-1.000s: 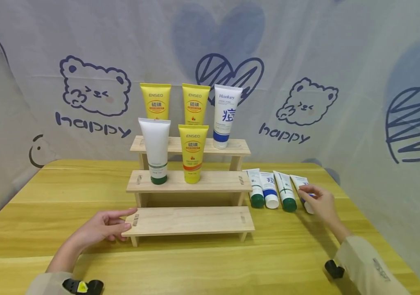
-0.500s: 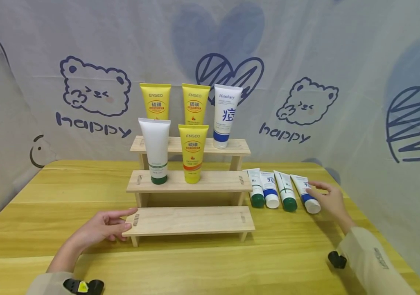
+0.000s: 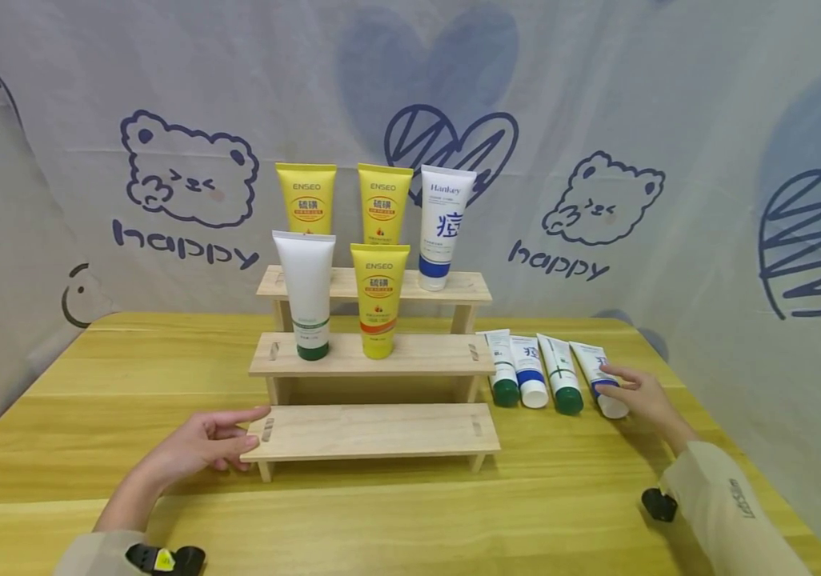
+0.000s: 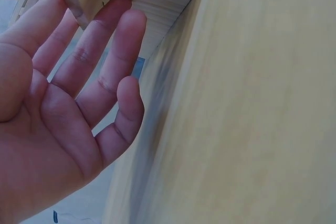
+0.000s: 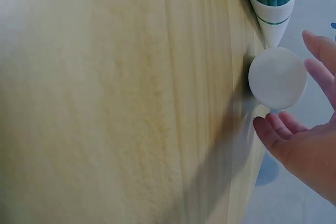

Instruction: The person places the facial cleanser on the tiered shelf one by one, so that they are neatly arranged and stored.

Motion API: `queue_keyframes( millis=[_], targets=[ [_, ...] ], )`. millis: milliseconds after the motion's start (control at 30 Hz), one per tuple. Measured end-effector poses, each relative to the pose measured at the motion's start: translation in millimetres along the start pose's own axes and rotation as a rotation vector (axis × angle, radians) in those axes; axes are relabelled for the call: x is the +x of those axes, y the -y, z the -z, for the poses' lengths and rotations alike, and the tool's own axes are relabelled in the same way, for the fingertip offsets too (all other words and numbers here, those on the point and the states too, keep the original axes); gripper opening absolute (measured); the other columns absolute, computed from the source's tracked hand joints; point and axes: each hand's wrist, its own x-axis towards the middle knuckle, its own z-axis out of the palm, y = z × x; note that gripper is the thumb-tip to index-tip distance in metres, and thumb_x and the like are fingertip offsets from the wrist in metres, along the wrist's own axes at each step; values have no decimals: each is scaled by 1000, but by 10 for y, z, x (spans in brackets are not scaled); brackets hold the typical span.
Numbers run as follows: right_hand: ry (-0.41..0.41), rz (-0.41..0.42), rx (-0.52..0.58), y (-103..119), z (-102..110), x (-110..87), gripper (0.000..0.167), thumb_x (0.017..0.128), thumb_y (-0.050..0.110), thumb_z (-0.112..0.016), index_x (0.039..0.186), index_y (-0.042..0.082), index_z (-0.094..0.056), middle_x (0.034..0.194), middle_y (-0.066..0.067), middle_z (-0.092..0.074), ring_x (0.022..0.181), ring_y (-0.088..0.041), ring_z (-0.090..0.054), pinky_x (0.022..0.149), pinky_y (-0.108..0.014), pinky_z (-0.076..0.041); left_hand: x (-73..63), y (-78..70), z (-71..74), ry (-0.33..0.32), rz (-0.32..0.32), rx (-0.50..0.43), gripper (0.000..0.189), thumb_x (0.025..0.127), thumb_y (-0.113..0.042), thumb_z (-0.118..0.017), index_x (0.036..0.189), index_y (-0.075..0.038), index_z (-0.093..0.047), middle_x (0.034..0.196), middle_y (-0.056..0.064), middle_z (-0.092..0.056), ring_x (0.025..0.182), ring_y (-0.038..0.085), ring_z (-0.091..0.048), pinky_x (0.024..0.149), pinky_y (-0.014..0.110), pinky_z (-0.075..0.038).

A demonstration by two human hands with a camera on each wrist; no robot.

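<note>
My left hand (image 3: 205,446) holds the left end of the lowest step of a three-step wooden display stand (image 3: 374,430). In the left wrist view, fingers (image 4: 123,51) lie beside and under the wooden end. My right hand (image 3: 644,400) is over the rightmost tube (image 3: 594,370), a white one with a blue band and white cap, lying on the table. The right wrist view shows thumb and fingers spread around its white cap (image 5: 277,78), with gaps visible. Left of it lies a white tube with a green cap (image 3: 560,372).
Two more white tubes, one blue-banded (image 3: 529,372) and one green-capped (image 3: 502,368), lie beside the stand. On the middle step stand a white tube (image 3: 310,288) and a yellow tube (image 3: 379,300). Two yellow tubes and a Hankey tube (image 3: 445,228) stand on top. Behind hangs a printed curtain (image 3: 353,80).
My right hand has shifted slightly right from over the rightmost tube, and its fingers now straddle the lower end. That tube lies nearly where it was. My left hand stays put.
</note>
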Motion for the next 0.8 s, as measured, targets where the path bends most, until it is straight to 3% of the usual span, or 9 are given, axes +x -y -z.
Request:
queue_keyframes(
  millis=[300,567,800],
  targets=[
    [87,-59,4,-29,-7,26,58,90,28,-55,129,-11,-37,133,-33,-27,121,-50,-21,95,-56,-22,-2,10,9,11,-10,-1,54,90,-18,-55,134,3,-33,98,13,-63,73,24,-62,59,30,-46],
    [111,-60,-16,-56,-20,61,45,95,18,-44,128,-11,-39,131,-34,-31,118,-43,-32,94,-49,-30,3,26,9,8,-2,-4,54,90,-19,-55,134,2,-34,99,13,-63,73,24,-62,59,30,-46],
    [64,-91,-46,-50,-29,55,41,92,15,-46,124,-9,-46,128,-34,-36,107,-37,-41,84,-38,-38,2,20,10,13,-16,-7,54,90,-18,-55,134,3,-33,99,13,-63,73,24,-61,59,31,-46]
  ],
)
